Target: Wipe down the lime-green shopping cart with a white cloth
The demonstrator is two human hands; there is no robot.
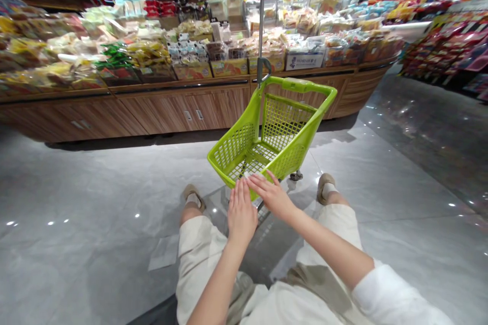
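A lime-green shopping cart (293, 160) stands before me with its lattice basket facing up. At its near rim, my left hand (243, 212) lies with fingers stretched out and held together. My right hand (272, 197) reaches in from the right, fingers extended flat over the same rim and thumb apart. The fingertips of both hands almost meet. A small white scrap (247, 175) shows at the right fingertips; its kind is unclear. Neither hand is wrapped around anything visible. Inside the basket, only the lattice floor shows.
Behind the cart runs a wood-fronted display counter (183, 111) piled with packaged snacks. A thin metal pole (262, 15) rises beside the cart's handle. My legs straddle the near end of the cart on a glossy grey floor (95, 223). More shelves (450, 45) stand at right.
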